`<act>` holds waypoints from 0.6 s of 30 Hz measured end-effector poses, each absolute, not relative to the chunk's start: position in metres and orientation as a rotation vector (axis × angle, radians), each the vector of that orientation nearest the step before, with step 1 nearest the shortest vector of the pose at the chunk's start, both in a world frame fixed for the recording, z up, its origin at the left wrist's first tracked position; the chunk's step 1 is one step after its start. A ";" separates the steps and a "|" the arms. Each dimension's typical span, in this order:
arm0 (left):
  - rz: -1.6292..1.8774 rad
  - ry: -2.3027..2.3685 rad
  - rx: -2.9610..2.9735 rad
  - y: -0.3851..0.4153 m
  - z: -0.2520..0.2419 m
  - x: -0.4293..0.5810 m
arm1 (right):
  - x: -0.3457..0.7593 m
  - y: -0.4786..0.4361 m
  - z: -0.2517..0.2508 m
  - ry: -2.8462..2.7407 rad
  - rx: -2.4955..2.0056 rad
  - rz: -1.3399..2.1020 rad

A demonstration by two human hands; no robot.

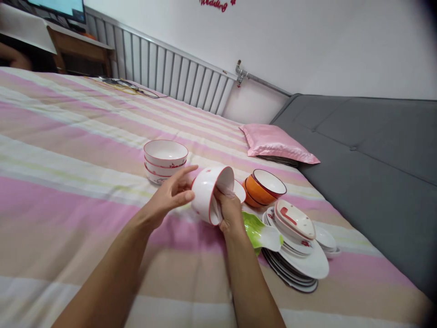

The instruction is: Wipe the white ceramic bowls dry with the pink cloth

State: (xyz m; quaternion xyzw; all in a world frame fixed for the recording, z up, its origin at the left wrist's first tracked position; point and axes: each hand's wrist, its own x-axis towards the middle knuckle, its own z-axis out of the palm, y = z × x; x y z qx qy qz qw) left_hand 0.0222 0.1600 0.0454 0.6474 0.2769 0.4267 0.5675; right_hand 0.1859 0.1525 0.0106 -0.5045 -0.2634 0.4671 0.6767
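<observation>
The white bowl (201, 196) with the red rim is between the two hands, above the striped bed sheet (68, 182), tilted so that its mouth looks to the right. The right hand (232, 212) grips it, with the fingers reaching inside; something white and soft-looking is also there, but I cannot tell what it is. The left hand (170, 193) is open, its fingers spread just beside the outer wall; I cannot tell whether they touch it.

To the right of the right fingers lies a green and white dish (252, 228). Further to the right from these fingers stands a stack of plates (319, 266), with a cream dish (297, 221) with a red mark on top, and small white dishes (326, 239) are just beyond. Behind the right fingers, another white bowl (240, 191) is partly hidden, and next to it are the orange bowls (261, 189). Beyond the left fingers stands a stack of three bowls (165, 157).

Farther from the fingers, there is a pink pillow (276, 141) near the grey headboard (362, 132) on the right. Far beyond the left fingers are dark cables (131, 85), then a metal railing (153, 54).
</observation>
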 end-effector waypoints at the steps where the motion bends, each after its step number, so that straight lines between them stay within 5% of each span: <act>1: 1.026 0.636 1.548 0.158 0.046 0.026 | 0.184 0.154 0.010 -0.560 -1.083 1.092; 18: 1.302 0.917 1.880 0.152 0.047 0.045 | 0.157 0.144 0.014 -0.498 -1.036 0.912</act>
